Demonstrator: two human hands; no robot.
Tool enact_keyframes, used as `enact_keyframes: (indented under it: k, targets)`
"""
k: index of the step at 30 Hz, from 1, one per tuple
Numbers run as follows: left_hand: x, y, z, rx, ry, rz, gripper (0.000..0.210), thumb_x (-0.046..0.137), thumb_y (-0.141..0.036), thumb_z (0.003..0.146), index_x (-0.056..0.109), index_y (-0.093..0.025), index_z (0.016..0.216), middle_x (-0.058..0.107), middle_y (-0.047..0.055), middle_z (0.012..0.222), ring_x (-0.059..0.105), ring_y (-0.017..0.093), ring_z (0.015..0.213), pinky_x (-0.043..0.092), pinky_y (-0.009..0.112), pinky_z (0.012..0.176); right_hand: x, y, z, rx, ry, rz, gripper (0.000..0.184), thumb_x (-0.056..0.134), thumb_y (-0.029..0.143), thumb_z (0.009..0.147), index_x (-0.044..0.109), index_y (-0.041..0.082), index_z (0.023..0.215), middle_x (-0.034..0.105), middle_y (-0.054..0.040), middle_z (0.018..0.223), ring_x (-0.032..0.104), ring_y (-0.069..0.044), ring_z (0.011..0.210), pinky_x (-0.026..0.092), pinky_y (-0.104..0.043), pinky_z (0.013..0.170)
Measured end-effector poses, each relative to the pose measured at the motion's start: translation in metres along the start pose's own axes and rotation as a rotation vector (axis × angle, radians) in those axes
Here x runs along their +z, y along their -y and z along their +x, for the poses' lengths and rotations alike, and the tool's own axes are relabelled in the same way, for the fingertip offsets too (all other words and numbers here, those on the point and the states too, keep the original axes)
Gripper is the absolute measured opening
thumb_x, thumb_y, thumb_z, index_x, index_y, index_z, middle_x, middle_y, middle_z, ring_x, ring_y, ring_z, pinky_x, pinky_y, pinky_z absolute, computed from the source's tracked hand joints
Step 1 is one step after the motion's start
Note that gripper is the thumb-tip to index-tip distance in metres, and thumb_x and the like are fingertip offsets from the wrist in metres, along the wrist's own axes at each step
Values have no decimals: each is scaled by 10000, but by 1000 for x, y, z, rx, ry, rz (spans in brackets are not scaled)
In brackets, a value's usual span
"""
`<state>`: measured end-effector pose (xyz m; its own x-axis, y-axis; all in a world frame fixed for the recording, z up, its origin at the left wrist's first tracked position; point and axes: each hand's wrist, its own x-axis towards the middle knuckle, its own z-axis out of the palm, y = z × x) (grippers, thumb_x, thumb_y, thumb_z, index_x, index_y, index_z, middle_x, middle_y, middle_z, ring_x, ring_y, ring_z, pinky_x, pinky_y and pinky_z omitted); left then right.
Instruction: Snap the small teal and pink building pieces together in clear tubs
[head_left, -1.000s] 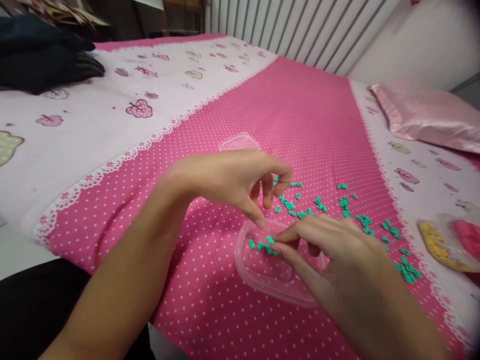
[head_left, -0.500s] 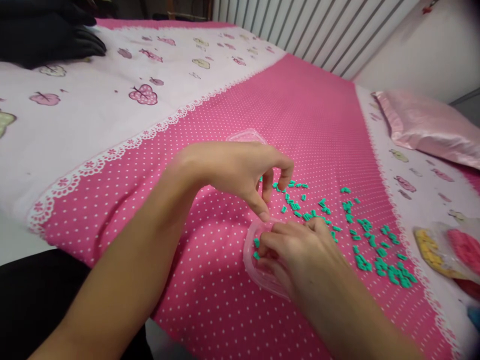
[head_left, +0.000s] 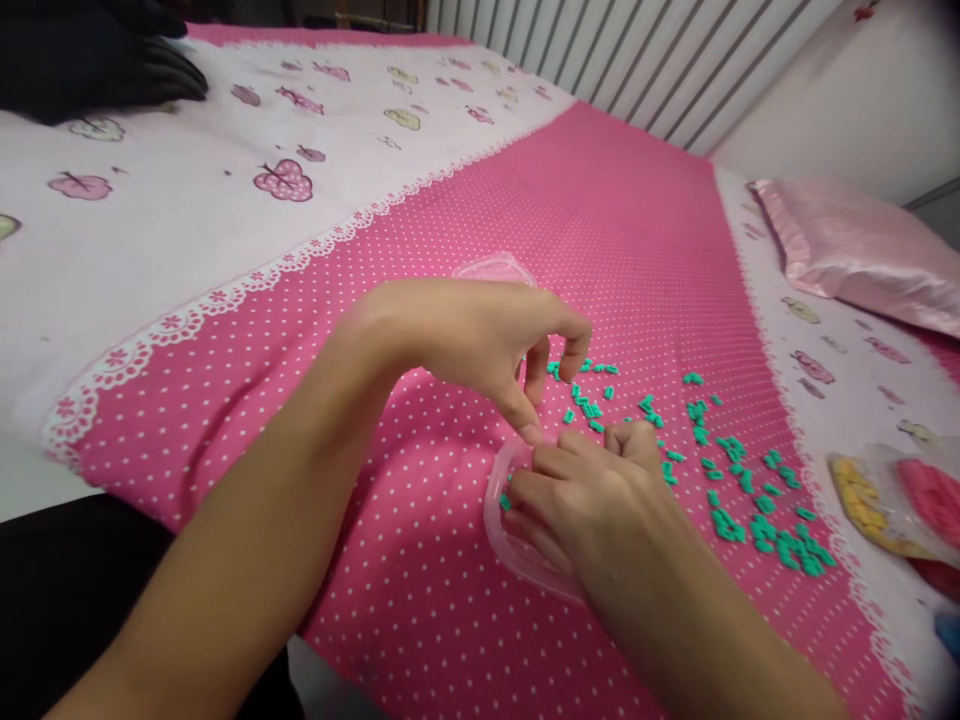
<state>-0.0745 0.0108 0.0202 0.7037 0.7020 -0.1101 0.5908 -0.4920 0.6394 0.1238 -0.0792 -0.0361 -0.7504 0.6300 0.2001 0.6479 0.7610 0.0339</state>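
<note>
A clear plastic tub [head_left: 495,515] lies low on the pink dotted bedspread, with a few small green plastic pieces [head_left: 506,500] inside it. My right hand [head_left: 581,490] reaches into this tub, its fingers curled together beside those pieces; whatever they pinch is hidden. Bent at the wrist, my left hand [head_left: 487,335] arches over from the left. Its thumb tip touches the tub's far rim, while the other fingers are bent and apart from the thumb. Loose green pieces [head_left: 589,408] are scattered just beyond both hands.
Another clear plastic container [head_left: 495,268] is partly behind my left hand. More green pieces [head_left: 799,550] spread to the right. Clear bags with yellow pieces [head_left: 859,495] and pink pieces [head_left: 930,490] lie at the right edge. A pink pillow [head_left: 862,250] and a black-gloved hand shape [head_left: 112,65] are farther off.
My right hand has shifted slightly within the tub, and its fingers now cover more of the green pieces there. My left hand stays nearly still, thumb at the rim.
</note>
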Motion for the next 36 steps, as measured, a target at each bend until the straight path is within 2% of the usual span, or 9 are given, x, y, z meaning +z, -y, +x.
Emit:
enact_keyframes:
  k: [5, 10, 15, 21, 28, 33, 36]
  targets:
    - [0, 1, -1, 12, -1, -3, 446, 853, -159, 704, 638, -229, 1088, 762, -67, 840, 706, 140, 750, 399, 214, 628, -2, -2, 4, -33, -111, -55, 294, 526, 37, 895, 643, 235, 712, 620, 8, 646, 517, -178, 666, 285, -406, 729]
    - [-1, 1, -1, 22, -6, 6, 474, 882, -258, 695, 655, -222, 1111, 757, -60, 844, 699, 147, 766, 409, 220, 653, -7, -8, 9, -142, -166, -35, 419, 444, 10, 952, 557, 222, 609, 503, 28, 574, 472, -167, 639, 199, -406, 702]
    - [-1, 1, 0, 16, 14, 31, 491, 866, -239, 714, 643, -223, 1151, 767, -55, 896, 694, 139, 786, 410, 222, 679, -5, -10, 10, -184, -155, -1, 440, 431, -28, 933, 571, 216, 596, 516, 26, 582, 469, -165, 642, 206, -398, 708]
    - [-1, -1, 1, 7, -11, 42, 493, 905, -271, 693, 654, -222, 1114, 766, -64, 861, 697, 144, 767, 397, 232, 650, -6, -9, 11, -139, -126, -7, 419, 430, -73, 877, 590, 209, 611, 567, 26, 598, 484, -158, 657, 223, -409, 738]
    - [-1, 0, 1, 5, -35, 35, 469, 902, -261, 662, 666, -249, 1066, 766, -76, 834, 696, 140, 746, 380, 223, 631, -10, -11, 10, -153, -83, -26, 418, 443, -52, 901, 580, 208, 604, 551, 26, 592, 485, -158, 651, 222, -402, 709]
    - [1, 1, 2, -3, -36, 30, 476, 888, -227, 649, 669, -256, 1071, 756, -82, 832, 689, 133, 728, 374, 214, 617, -6, -17, 5, -162, -73, -29, 335, 472, 23, 959, 663, 220, 766, 589, 28, 662, 487, -158, 692, 210, -395, 686]
    - [1, 0, 2, -14, -36, 61, 467, 865, -206, 663, 668, -261, 1082, 761, -76, 847, 697, 140, 748, 387, 215, 643, -4, -18, 4, -159, -63, -25, 321, 485, 51, 971, 649, 221, 755, 597, 24, 675, 491, -154, 700, 214, -388, 682]
